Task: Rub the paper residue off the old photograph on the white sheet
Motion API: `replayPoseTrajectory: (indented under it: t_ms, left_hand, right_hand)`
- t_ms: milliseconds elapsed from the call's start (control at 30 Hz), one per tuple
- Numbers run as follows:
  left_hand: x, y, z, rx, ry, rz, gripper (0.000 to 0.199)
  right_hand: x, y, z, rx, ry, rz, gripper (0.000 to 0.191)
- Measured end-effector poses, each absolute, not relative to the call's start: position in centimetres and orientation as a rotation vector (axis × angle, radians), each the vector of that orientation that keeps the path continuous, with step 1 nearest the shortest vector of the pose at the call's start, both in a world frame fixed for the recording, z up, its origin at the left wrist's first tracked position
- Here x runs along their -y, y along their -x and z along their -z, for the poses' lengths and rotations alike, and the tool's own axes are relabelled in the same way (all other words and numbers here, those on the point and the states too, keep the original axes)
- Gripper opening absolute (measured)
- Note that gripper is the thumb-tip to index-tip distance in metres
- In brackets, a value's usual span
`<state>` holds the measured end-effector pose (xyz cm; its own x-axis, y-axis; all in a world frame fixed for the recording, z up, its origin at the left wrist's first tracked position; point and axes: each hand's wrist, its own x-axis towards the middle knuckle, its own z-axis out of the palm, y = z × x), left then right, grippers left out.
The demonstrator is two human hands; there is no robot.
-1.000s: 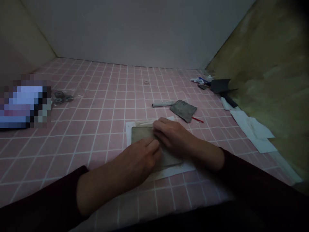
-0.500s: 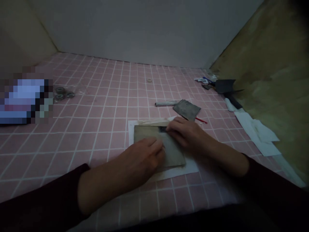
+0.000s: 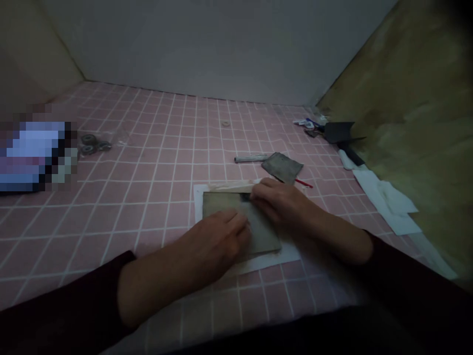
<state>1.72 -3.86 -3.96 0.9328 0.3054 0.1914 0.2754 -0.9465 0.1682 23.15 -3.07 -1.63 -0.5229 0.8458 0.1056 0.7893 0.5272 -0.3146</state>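
Note:
A flat, square grey-beige sheet (image 3: 264,236) lies on a larger piece of white paper (image 3: 198,202) in front of me. My left hand (image 3: 221,236) rests on the sheet's lower left, its fingers curled together; whatever they may hold is hidden. At the upper edge, my right hand (image 3: 277,199) pinches a small dark piece (image 3: 245,196) against the sheet. That piece is mostly covered by my fingers, so its kind cannot be made out. A pale crumpled strip (image 3: 229,186) runs along the paper's top edge.
Beyond my hands lie a grey square piece (image 3: 283,166), a whitish tube (image 3: 249,158) and a thin red stick (image 3: 305,183). White papers (image 3: 388,202) and a black dustpan-like object (image 3: 339,132) sit at right. Several tape rolls (image 3: 89,143) and a blurred-out screen (image 3: 33,153) are at left.
The whole view has shifted slightly, so things appear a little further left. Both hands keep nearly the same place and pose on the sheet.

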Motion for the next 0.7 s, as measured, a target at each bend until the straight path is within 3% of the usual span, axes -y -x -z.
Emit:
replayPoseTrajectory:
  t_ms: [467, 700]
  left_hand:
    - [3.9, -1.7, 4.0, -0.453, -2.932, -0.337, 0.017]
    - [3.8, -1.6, 4.0, -0.438, -2.955, -0.336, 0.018]
  right_hand:
    - [2.8, -22.9, 2.1, 2.46, 1.349, -0.407, 0.006]
    - [2.9, -23.9, 2.3, 2.427, 1.29, -0.368, 0.013]
